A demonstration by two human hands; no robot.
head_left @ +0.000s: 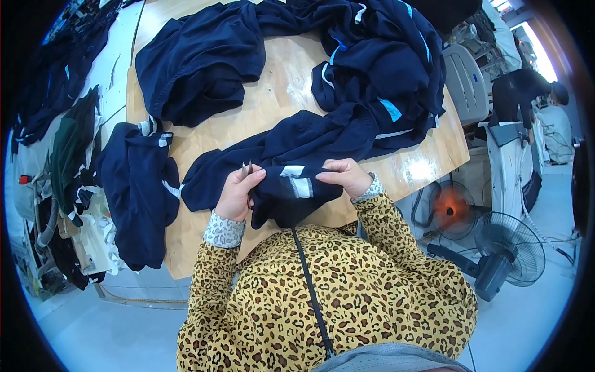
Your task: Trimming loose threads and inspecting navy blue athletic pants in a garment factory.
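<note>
My left hand (237, 192) grips a small metal thread snipper (247, 167) and also pinches the left side of a dark navy garment (291, 192). My right hand (347, 177) holds the same garment's right side, by a white label patch (297, 183). The cloth is bunched up between both hands at the near edge of a wooden table (279, 87). My sleeves are leopard print.
Heaps of navy garments with white and blue trim cover the table: a pile at the back left (192, 62), another at the right (378, 74), one hanging off the left edge (139, 192). Floor fans (508, 251) stand at the right. Another person (527, 93) bends far right.
</note>
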